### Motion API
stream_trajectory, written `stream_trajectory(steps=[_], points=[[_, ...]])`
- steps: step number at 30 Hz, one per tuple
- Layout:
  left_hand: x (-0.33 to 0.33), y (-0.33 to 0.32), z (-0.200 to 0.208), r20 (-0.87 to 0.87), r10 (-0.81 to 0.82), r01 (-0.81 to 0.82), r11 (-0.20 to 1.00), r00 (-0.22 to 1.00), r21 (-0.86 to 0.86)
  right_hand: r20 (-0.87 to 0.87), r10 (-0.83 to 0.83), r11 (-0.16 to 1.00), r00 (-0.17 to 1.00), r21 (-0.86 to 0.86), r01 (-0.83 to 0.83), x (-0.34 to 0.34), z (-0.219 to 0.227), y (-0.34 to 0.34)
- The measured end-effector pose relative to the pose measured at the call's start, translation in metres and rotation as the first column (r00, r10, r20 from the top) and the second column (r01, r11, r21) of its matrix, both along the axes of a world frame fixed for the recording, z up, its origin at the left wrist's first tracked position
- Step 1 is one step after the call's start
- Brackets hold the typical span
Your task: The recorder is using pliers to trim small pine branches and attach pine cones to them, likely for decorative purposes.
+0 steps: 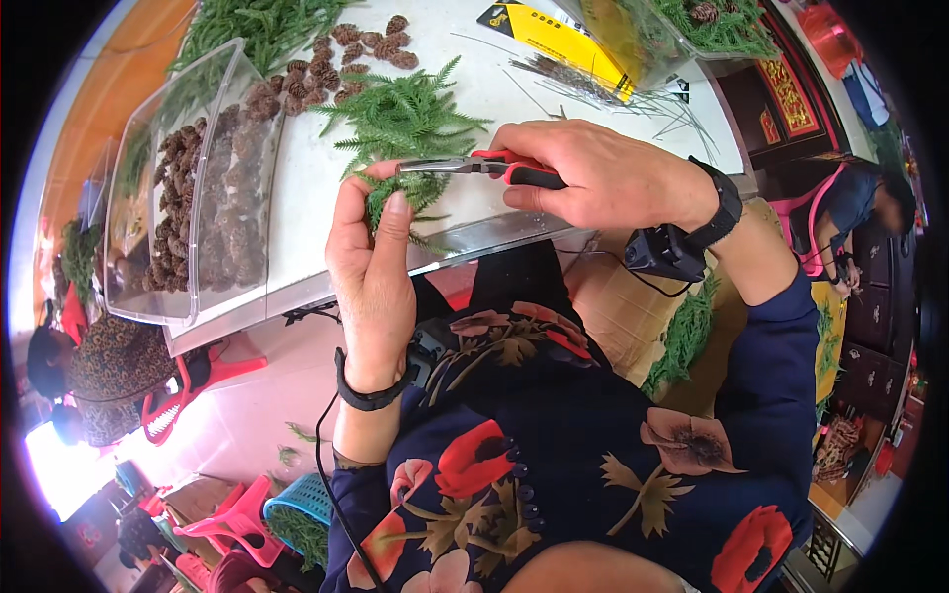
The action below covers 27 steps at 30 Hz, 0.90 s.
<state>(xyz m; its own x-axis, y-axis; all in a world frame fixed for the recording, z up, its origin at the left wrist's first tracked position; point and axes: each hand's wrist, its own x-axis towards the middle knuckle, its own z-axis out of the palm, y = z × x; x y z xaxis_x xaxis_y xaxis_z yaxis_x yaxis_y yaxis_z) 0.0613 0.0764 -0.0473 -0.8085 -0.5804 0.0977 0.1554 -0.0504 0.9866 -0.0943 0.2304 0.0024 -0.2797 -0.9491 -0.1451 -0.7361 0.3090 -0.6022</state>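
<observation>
My left hand [371,247] pinches a green artificial pine sprig [427,190] near the front edge of the white table. My right hand [623,176] is closed around the red and black handles of long-nosed pliers [445,166]. The jaws reach across to the sprig by my left fingertips; what lies between them is too small to make out. Just beyond my hands lies a pile of similar sprigs [400,111]. Loose brown pine cones [321,74] are scattered behind that pile, to the left.
On the left stands a clear plastic box [163,315] holding pine cones. Thin green wires [662,114] and a yellow packet [559,42] lie at the far right. Below the table are a cardboard box [618,311] and a blue basket [314,491]. Another person [858,203] sits at right.
</observation>
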Motion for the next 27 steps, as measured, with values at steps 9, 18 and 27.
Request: stream_trajectory(steps=[9, 18, 27], points=[[0.004, 0.000, 0.011, 0.014, -0.184, 0.180, 0.973, 0.983, 0.143, 0.122, 0.019, 0.996, 0.992, 0.084, -0.029, 0.000, 0.004, 0.000], [0.001, -0.003, 0.012, -0.039, -0.110, 0.115, 0.978, 0.993, 0.175, 0.123, -0.038, 0.998, 0.992, 0.061, 0.031, 0.001, 0.011, 0.003], [0.001, -0.001, 0.011, -0.020, -0.100, 0.099, 0.994, 0.995, -0.054, 0.193, -0.054, 0.993, 0.980, 0.113, 0.032, 0.006, 0.007, 0.001]])
